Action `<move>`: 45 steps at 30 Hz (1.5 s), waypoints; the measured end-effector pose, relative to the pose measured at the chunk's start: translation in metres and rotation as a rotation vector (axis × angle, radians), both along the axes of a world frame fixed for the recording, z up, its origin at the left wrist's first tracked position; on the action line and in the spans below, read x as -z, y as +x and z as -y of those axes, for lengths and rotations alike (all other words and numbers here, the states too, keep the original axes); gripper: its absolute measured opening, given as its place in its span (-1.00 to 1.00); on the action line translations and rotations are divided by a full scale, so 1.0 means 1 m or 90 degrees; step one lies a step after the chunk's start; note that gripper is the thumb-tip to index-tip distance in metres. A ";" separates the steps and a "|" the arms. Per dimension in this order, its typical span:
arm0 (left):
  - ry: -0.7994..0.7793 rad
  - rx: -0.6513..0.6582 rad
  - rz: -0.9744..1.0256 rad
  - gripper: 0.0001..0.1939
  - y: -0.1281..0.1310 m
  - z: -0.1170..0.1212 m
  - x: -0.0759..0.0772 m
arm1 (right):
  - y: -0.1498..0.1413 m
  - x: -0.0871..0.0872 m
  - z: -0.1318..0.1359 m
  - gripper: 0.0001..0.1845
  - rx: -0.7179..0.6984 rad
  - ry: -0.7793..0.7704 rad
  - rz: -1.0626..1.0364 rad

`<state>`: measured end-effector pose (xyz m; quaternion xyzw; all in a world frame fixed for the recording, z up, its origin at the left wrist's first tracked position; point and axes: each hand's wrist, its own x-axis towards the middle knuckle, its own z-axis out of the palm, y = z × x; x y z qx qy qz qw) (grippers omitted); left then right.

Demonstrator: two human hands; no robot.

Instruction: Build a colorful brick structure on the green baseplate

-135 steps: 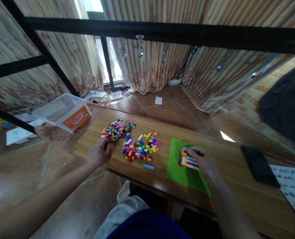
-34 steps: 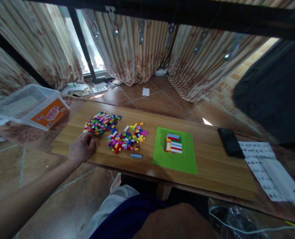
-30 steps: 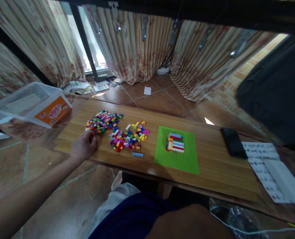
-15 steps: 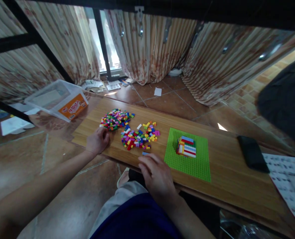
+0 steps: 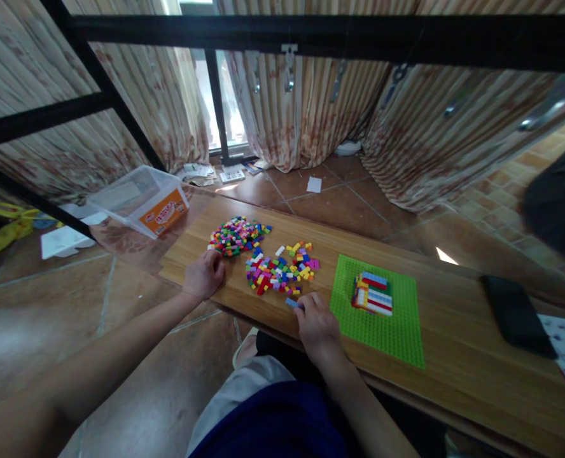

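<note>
On the wooden tabletop (image 5: pixel 454 308), right hand (image 5: pixel 319 323) pinches light-blue brick (image 5: pixel 291 302); left hand (image 5: pixel 205 275) lies curled beside multicoloured brick pile (image 5: pixel 237 235), grasp indeterminable.

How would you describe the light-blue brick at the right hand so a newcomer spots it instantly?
On the wooden table, look left of the green baseplate for the right hand. At its fingertips, just on the wearer's side of the scattered bricks, is the light-blue brick. Unlike those multicoloured neighbours, it meets the fingers.
</note>
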<state>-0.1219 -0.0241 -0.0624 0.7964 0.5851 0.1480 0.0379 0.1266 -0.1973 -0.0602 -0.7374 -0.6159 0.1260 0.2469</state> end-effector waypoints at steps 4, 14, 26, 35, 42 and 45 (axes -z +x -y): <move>-0.009 -0.007 -0.008 -0.78 0.001 0.000 -0.001 | 0.008 -0.011 0.007 -0.78 0.003 0.021 -0.110; 0.003 -0.004 -0.001 -0.79 -0.001 -0.001 0.002 | 0.072 -0.043 0.039 -0.55 0.214 0.056 -0.515; -0.004 -0.009 -0.011 -0.78 -0.001 -0.001 0.000 | 0.141 -0.041 0.052 -0.56 0.344 0.085 -0.240; 0.003 -0.005 -0.009 -0.79 -0.002 -0.002 0.005 | 0.147 -0.032 0.029 -0.60 0.218 0.158 -0.046; -0.001 -0.010 -0.007 -0.79 -0.002 -0.001 0.003 | 0.156 -0.016 0.024 -0.60 0.231 0.169 -0.016; -0.005 -0.013 -0.009 -0.79 -0.001 -0.001 0.002 | 0.159 -0.013 0.026 -0.61 0.234 0.174 -0.025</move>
